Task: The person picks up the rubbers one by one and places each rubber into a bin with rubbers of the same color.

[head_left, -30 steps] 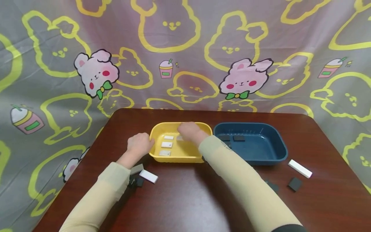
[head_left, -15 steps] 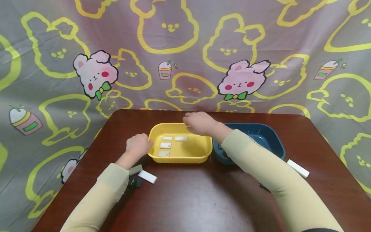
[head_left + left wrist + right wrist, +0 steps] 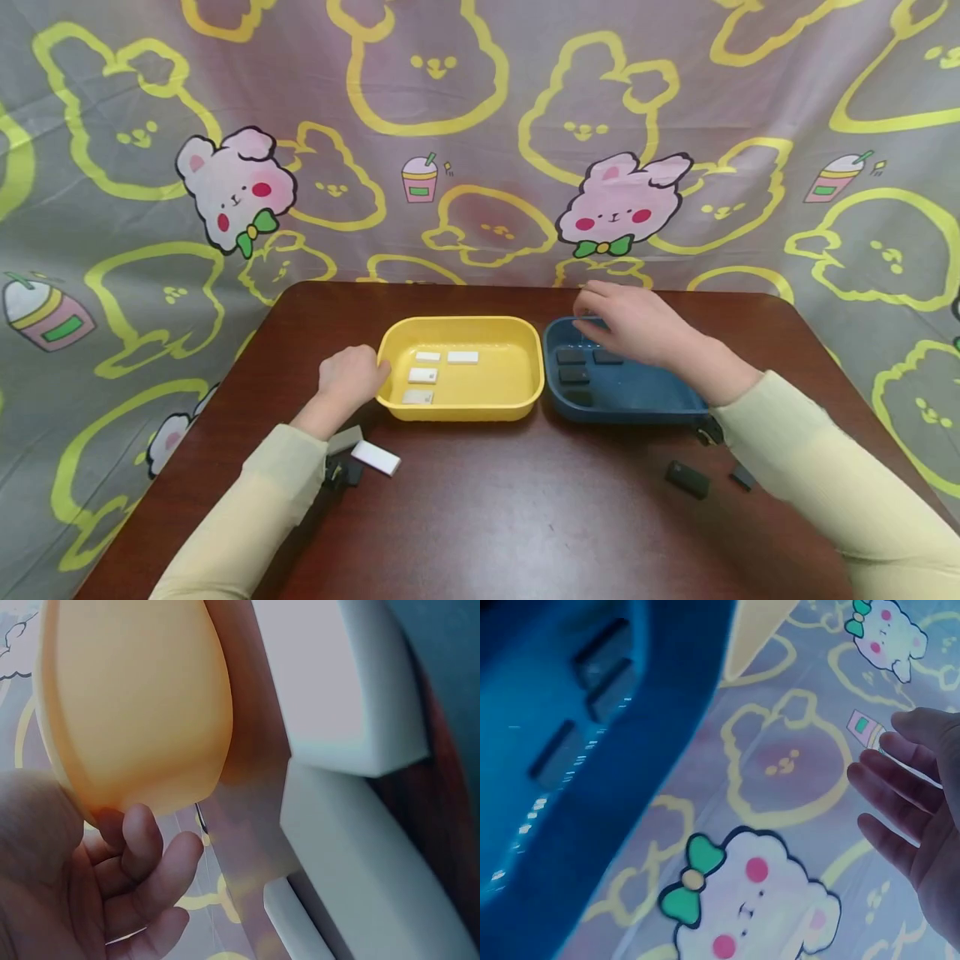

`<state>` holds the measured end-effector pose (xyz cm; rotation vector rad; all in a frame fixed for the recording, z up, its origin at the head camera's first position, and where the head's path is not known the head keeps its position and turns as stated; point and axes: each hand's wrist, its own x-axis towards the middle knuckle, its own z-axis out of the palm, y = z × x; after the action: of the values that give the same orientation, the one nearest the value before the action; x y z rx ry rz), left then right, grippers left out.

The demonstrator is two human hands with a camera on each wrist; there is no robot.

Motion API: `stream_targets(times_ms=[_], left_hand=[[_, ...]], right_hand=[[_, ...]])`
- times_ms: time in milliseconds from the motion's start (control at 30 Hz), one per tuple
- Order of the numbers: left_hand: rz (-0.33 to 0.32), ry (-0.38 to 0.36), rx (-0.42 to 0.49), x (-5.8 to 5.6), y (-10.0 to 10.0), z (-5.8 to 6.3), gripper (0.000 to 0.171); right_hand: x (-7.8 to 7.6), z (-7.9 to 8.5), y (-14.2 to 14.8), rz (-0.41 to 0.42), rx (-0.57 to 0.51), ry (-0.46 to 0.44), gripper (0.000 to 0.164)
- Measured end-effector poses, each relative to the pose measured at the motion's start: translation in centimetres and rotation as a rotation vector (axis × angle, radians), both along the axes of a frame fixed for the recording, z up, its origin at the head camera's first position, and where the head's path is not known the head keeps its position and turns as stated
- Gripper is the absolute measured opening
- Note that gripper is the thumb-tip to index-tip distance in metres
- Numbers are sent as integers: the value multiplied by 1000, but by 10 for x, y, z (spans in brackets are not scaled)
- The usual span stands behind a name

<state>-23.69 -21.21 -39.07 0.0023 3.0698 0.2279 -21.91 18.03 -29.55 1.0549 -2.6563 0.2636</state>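
My left hand (image 3: pixel 347 382) holds the left rim of the yellow plastic tub (image 3: pixel 465 411). In the left wrist view the fingers (image 3: pixel 142 832) curl by the tub's outer wall. White blocks, among them a white block (image 3: pixel 462 357), lie in rows inside this tub. Over the back of the blue plastic tub (image 3: pixel 630 415) hovers my right hand (image 3: pixel 637 323), holding nothing, its fingers (image 3: pixel 889 780) loosely spread in the right wrist view. Black blocks, such as a black block (image 3: pixel 574 375), lie at the left inside the blue tub.
Beside my left wrist lie a white block (image 3: pixel 377 457), a grey block (image 3: pixel 345 440) and dark pieces (image 3: pixel 349 474). At the right are a black block (image 3: pixel 687 479) and a small dark block (image 3: pixel 742 477). A patterned curtain (image 3: pixel 480 150) hangs behind the brown table (image 3: pixel 495 517).
My right hand has lifted out of the yellow tub and moved right to above the blue tub. A white block now shows where it was. The left hand stays at the yellow tub's rim.
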Motion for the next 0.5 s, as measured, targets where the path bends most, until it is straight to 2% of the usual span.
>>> stream_targets(times_ms=[200,300,467,500], left_hand=[[0,-1,7,0,-1,-1,39],[4,2,4,0,-2,-1,39],[2,-1,5,0,-1,-1,40],[1,1,7,0,-1,-1,40]], right_hand=[[37,-27,28,56,-59,87,26],[56,-44,38,84,-102,121,20],[94,-75,54,35,-136,122,49],[101,-81,58,11,-128,109,41]])
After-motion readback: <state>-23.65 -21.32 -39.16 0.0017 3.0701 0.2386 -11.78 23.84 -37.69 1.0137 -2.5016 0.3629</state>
